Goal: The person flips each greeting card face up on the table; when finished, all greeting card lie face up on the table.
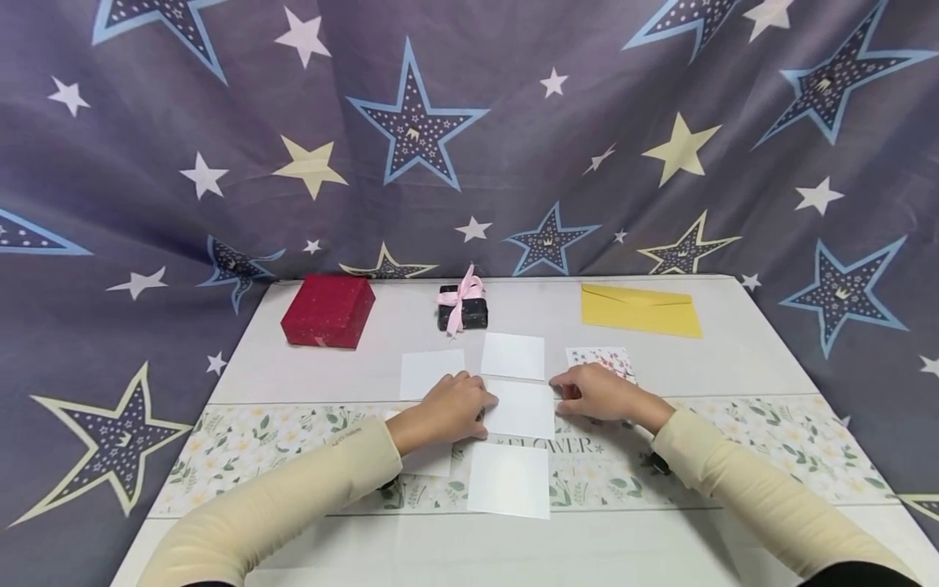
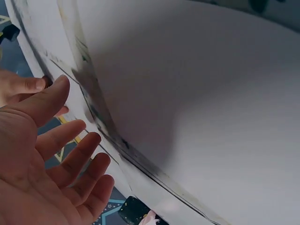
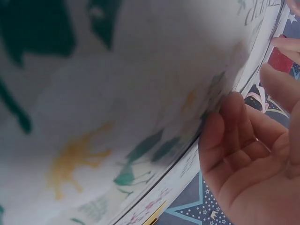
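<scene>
In the head view several plain white square cards lie on the table. My left hand (image 1: 451, 405) is at the left edge of the middle card (image 1: 521, 410), fingertips touching or very near it. The left wrist view has that hand's fingers (image 2: 75, 161) loosely extended, with nothing in the palm. Across the card, my right hand (image 1: 597, 391) is beside the right edge, its fingers (image 3: 220, 145) bent loosely around nothing. Above and below the middle card lie an upper card (image 1: 513, 355) and a lower card (image 1: 509, 481). Another card (image 1: 430, 372) lies to the left; one more (image 1: 433, 461) is partly under my left forearm.
A floral-printed card (image 1: 619, 359) lies partly behind my right hand. Along the back stand a red box (image 1: 326, 310) and a small black box (image 1: 473, 314) with a pink ribbon bow (image 1: 464, 297). A yellow envelope (image 1: 641, 311) lies at the back right.
</scene>
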A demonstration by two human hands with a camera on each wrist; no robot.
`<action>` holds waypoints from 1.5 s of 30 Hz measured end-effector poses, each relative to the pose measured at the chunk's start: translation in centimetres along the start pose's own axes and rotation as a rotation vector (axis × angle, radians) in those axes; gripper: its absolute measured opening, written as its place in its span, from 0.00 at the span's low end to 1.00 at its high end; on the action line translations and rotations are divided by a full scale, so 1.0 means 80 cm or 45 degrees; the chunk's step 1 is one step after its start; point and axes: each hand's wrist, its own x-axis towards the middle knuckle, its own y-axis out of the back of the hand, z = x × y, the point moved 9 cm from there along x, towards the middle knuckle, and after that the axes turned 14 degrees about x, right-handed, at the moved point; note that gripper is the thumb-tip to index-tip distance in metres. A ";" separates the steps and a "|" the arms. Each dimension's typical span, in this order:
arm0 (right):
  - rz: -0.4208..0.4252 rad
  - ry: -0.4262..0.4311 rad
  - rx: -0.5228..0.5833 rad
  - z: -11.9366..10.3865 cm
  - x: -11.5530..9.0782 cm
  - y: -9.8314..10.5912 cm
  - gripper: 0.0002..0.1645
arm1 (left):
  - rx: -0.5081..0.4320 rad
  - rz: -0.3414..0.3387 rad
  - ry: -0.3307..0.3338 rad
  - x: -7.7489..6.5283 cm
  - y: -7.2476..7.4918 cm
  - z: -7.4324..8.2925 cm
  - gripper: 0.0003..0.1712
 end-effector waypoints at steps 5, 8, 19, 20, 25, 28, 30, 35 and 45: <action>-0.009 -0.008 0.002 0.004 0.000 -0.004 0.27 | 0.055 0.019 -0.017 0.002 -0.007 0.002 0.24; 0.003 0.005 0.002 0.003 0.000 -0.003 0.26 | 0.082 0.049 -0.016 0.006 -0.008 0.001 0.24; 0.072 0.007 0.105 0.001 -0.001 0.004 0.22 | 0.073 0.059 0.016 0.014 -0.007 -0.003 0.24; 0.079 0.004 0.116 0.001 -0.001 0.004 0.21 | 0.073 0.061 0.016 0.013 -0.007 -0.003 0.24; 0.131 -0.034 0.167 0.006 0.002 0.003 0.17 | 0.058 0.061 0.023 0.010 -0.006 -0.002 0.24; 0.159 -0.049 0.203 0.005 0.004 0.003 0.16 | 0.029 0.054 0.038 0.008 -0.006 -0.003 0.24; 0.173 -0.061 0.225 0.003 0.004 0.003 0.16 | 0.003 0.054 0.049 0.007 -0.005 -0.003 0.24; 0.192 -0.067 0.261 -0.002 0.005 0.005 0.16 | -0.042 0.063 0.088 0.005 -0.005 -0.007 0.25; 0.201 -0.023 0.356 -0.012 0.003 0.015 0.15 | -0.010 0.027 0.233 0.004 -0.008 -0.023 0.28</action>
